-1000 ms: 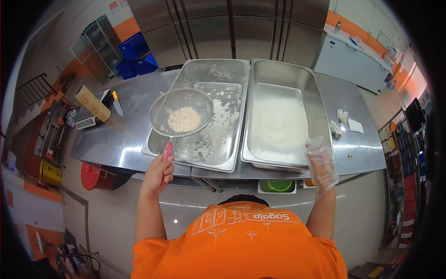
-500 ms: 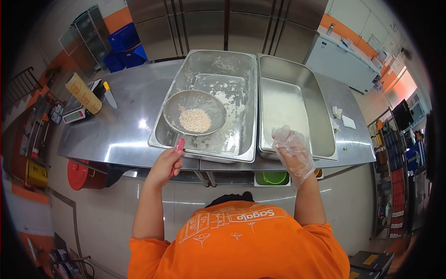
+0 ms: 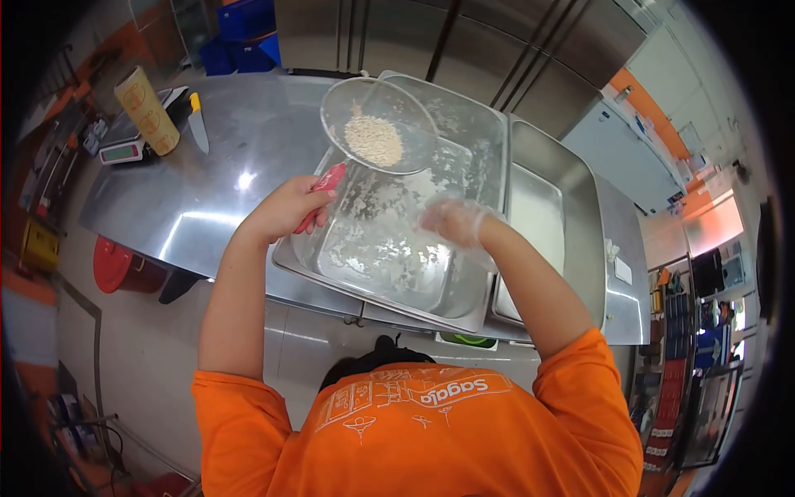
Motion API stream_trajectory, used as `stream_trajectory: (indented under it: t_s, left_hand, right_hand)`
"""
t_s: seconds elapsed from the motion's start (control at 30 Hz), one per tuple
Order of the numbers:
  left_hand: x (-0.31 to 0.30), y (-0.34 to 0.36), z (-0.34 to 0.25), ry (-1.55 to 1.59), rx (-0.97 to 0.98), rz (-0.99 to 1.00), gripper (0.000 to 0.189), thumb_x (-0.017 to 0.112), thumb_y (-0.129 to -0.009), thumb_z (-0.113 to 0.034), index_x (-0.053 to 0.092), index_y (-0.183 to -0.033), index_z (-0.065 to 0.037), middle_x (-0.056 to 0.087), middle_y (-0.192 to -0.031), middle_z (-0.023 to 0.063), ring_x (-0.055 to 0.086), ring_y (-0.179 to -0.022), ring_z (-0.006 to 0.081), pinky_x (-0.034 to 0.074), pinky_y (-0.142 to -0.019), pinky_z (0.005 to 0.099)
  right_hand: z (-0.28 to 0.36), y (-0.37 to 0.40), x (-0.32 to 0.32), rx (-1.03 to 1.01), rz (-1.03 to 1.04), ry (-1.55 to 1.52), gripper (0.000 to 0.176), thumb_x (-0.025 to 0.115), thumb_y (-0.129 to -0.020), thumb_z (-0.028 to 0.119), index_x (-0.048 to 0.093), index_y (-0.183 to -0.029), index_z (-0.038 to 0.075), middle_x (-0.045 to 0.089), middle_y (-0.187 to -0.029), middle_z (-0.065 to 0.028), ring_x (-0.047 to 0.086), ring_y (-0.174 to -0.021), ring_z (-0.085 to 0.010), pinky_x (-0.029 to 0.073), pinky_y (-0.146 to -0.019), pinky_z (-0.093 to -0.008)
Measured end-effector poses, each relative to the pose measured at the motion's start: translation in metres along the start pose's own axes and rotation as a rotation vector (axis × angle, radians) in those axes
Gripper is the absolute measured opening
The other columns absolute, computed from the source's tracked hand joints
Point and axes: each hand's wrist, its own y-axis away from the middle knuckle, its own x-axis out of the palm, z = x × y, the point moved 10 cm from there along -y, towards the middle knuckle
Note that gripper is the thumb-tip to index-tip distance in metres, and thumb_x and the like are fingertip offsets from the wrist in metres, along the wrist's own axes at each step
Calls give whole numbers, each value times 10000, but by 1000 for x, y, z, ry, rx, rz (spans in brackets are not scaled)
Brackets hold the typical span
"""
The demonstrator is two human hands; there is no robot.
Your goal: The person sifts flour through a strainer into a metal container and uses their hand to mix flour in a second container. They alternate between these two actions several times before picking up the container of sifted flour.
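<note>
My left hand [image 3: 298, 207] is wrapped round the red handle [image 3: 330, 177] of a round sieve [image 3: 414, 124]. Pale crumbly bits [image 3: 374, 141] lie in the sieve, which hangs over the far left part of a metal tray [image 3: 489, 308] streaked with white powder. My right hand [image 3: 451, 222], in a clear plastic glove, hovers above the middle of that tray; motion blurs its fingers, and whether it holds anything is hidden. To the right stands a second metal tray [image 3: 585, 224] with a white layer [image 3: 534, 217] on its bottom.
On the left of the steel table [image 3: 224, 149] are a knife with a yellow handle [image 3: 198, 124], a patterned roll [image 3: 147, 112] and a scale [image 3: 122, 152]. A white card [image 3: 623, 271] lies at the right. A red pot [image 3: 124, 267] stands below.
My left hand and the sieve have moved away from me and up in view. My right hand has gone left, from the right tray to over the left one. The view has turned.
</note>
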Motion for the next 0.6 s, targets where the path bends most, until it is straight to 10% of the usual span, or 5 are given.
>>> stream_trajectory:
  t_s: [0.23, 0.4, 0.43, 0.53, 0.6]
  left_hand:
    - [0, -30, 14, 98, 21, 136, 173, 472, -834, -210, 471, -786, -45, 511, -575, 10, 442, -450, 68, 348, -416, 198]
    - [-8, -42, 16, 117, 1, 287, 184, 462, -842, -210, 458, -795, -32, 524, -598, 25, 472, -478, 94, 383, -447, 232]
    - [-6, -44, 19, 136, 9, 323, 184, 462, -842, -210, 458, -795, -32, 524, -598, 25, 472, -478, 94, 383, -447, 232]
    - [-1, -43, 20, 140, 17, 403, 188, 461, -845, -206, 452, -802, -23, 521, -597, 34, 475, -476, 98, 389, -450, 237]
    - [-1, -38, 18, 161, 6, 451, 173, 453, -848, -197, 459, -833, -24, 486, -572, 9, 441, -461, 76, 364, -432, 210]
  right_hand:
    - [6, -33, 122, -160, 744, 836, 272, 456, -725, 72, 566, -965, 4, 601, -905, -127, 556, -899, -272, 445, -755, -356]
    - [-16, -17, 167, -197, 387, 388, 195, 457, -719, 62, 539, -880, -13, 563, -915, -138, 522, -949, -205, 405, -809, -293]
    - [-120, -25, 247, -379, 384, 343, 190, 472, -704, 75, 513, -870, -9, 549, -841, -144, 534, -883, -197, 421, -775, -283]
    - [-34, -25, 158, 57, 643, 664, 197, 453, -749, 102, 494, -899, -18, 547, -841, -135, 533, -856, -200, 424, -761, -255]
    - [-34, -16, 188, 1, 399, 679, 207, 442, -767, 111, 494, -934, 0, 542, -912, -133, 526, -887, -197, 412, -797, -283]
